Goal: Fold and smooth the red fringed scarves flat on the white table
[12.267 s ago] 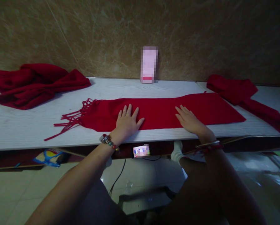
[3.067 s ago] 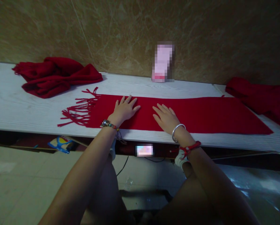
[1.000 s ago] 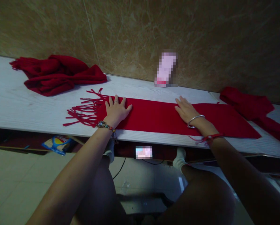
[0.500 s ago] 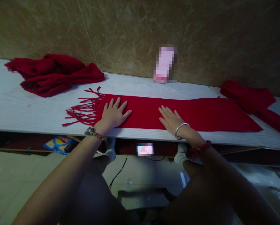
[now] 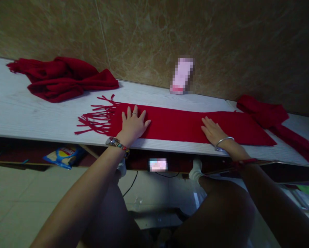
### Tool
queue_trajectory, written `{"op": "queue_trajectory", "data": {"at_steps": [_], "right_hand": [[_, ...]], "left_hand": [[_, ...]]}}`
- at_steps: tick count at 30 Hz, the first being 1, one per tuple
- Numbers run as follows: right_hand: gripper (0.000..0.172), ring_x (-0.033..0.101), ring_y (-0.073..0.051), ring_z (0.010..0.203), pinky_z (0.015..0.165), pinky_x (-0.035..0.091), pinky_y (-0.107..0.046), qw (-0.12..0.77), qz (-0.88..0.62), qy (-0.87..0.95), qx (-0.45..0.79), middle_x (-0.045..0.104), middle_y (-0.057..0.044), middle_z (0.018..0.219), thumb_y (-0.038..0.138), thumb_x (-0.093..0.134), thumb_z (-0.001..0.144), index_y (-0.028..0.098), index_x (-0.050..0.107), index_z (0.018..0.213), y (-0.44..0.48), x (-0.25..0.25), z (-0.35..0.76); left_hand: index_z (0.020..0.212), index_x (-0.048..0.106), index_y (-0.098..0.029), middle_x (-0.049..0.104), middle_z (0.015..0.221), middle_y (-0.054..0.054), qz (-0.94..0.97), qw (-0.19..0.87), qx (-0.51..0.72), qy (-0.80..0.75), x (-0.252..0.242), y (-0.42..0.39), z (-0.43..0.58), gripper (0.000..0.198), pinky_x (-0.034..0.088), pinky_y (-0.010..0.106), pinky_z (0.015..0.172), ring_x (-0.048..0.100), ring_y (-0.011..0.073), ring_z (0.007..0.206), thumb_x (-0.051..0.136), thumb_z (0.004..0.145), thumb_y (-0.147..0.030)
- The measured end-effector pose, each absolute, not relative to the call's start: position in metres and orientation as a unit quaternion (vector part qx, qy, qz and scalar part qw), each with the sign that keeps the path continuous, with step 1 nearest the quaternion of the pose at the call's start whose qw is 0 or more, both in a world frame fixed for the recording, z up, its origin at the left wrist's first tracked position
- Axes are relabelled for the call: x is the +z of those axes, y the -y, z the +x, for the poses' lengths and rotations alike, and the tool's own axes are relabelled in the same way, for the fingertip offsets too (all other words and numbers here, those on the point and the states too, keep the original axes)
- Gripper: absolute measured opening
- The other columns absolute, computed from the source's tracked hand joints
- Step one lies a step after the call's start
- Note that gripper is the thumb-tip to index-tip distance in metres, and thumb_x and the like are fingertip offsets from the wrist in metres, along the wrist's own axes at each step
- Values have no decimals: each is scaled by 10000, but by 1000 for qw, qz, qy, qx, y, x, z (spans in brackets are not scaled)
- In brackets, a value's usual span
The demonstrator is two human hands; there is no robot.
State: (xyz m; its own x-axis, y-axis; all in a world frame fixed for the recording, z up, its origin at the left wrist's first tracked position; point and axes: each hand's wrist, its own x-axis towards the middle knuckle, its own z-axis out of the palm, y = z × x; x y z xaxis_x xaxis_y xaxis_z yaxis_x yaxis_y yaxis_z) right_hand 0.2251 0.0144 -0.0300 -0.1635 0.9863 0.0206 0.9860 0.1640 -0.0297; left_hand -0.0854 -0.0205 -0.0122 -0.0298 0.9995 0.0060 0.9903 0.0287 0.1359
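1. Your left hand, fingers spread, lies on the red scarf, flat along the white table; uneven pressure could ripple it.
2. Your right hand, fingers closer together, rests there too; dragging could skew the cloth.
3. Loose fringe could tangle under a leftward sweep.
4. Crumpled red fabric, near the right end, could snag.

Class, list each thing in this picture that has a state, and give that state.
Fringed red scarf: laid out flat
Left hand: open, fingers spread on the scarf
Right hand: open, resting on the scarf
Red cloth at left: crumpled
Red cloth at right: bunched, one end trailing
Pink object: stood on end, pixelated
Small screen: lit, pixelated
Blue bag: sealed or open, unclear
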Motion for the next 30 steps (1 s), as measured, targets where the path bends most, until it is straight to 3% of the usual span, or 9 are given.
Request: {"op": "queue_trajectory", "data": {"at_steps": [4,8,12,22,30], "right_hand": [[581,222,-268,1396,1116,198,-516,16,-580,814,35,253,-133,1527,375,281,917,134,307,1445,-12,-23,167],[551,239,-257,1391,1108,219,-522,3,-542,839,48,274,-104,1523,370,287,923,184,323,1440,-7,-31,148],[531,258,-252,1384,1096,239,-539,0,-569,822,31,294,-75,1518,356,260,924,237,327,1438,-7,-38,177],[551,320,-315,1354,1057,282,-587,-62,-671,737,-52,357,-144,1480,362,260,903,167,393,1401,-9,-32,276],[533,310,-293,1362,1091,291,-500,20,-599,800,-15,386,-127,1469,404,359,898,165,462,1363,-9,-24,219]], "left_hand": [[1445,307,-234,153,1554,116,744,53,89,-660,-9,22,-53,577,193,553,1096,107,353,1412,255,942,-513],[1457,275,-254,134,1559,90,756,95,37,-647,-12,20,-32,593,154,583,1097,88,367,1410,262,933,-530],[1465,255,-248,126,1559,85,758,102,20,-644,-14,19,-32,603,145,586,1097,84,368,1410,240,932,-531],[1455,289,-237,177,1551,65,750,76,17,-657,-14,24,-52,576,175,538,1107,122,346,1410,241,941,-494],[1423,359,-211,236,1532,118,720,45,44,-691,-17,20,-72,570,211,524,1098,176,355,1398,281,933,-490]]}}
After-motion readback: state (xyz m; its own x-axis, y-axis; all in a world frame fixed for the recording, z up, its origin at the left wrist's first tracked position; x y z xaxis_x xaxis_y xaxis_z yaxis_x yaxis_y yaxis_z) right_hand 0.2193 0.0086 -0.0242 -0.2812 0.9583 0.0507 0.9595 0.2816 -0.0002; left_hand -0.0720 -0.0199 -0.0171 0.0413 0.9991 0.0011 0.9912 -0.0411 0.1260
